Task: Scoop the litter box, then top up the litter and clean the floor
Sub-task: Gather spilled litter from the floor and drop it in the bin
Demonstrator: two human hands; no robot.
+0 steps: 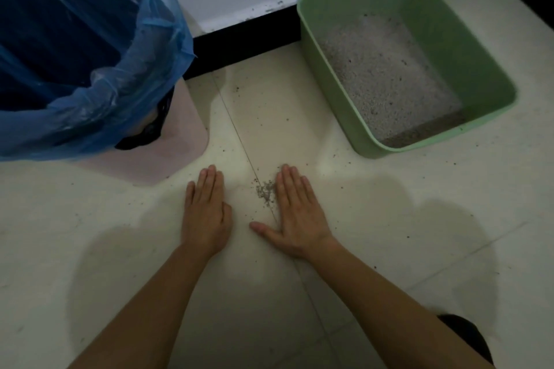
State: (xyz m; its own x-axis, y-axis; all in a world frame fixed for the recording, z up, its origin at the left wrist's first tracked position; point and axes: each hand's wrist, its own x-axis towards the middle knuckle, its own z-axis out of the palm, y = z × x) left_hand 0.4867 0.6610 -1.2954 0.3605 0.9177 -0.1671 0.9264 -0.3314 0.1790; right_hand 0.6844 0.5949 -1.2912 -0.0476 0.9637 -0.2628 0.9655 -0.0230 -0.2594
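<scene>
at 10 o'clock from the hands stands a bin lined with a blue plastic bag point(75, 54), its base on a pink mat point(180, 141). the left hand point(207, 213) lies flat on the pale tiled floor point(90, 234), palm down, fingers straight and close together, pointing to 12 o'clock. just right of it, at its 2 o'clock, is a small heap of spilled litter point(265, 192) on a tile seam. the heap sits between the two hands, touching the forefinger edge of the right hand point(295, 213), at that hand's 10 o'clock. the right hand is also flat and palm down, thumb spread towards 8 o'clock. the hands are apart and grip nothing. loose grains dot the floor around. at 1 o'clock sits the green litter box point(479, 48), well apart from the hands, holding grey litter point(386, 75), against a black skirting point(245, 48).
</scene>
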